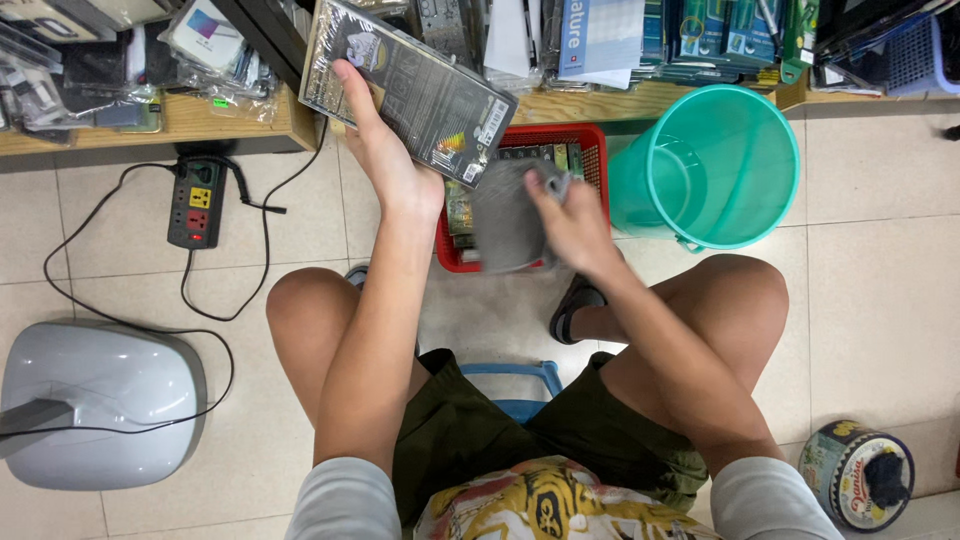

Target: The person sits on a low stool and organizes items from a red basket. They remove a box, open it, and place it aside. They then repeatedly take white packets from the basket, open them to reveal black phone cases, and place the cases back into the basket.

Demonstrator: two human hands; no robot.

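Seated over the red basket [590, 150], the left hand [395, 165] grips a dark flat package [420, 85] while right-hand fingers [545, 190] pinch a grey cloth [505, 225], apparently mid-wipe; the cloth should meet the package next.

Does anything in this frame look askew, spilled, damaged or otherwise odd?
Nothing looks spilled or damaged. The left hand holds a flat dark package tilted; the right hand holds a grey cloth above the red basket. The teal bucket lies tipped toward the camera.
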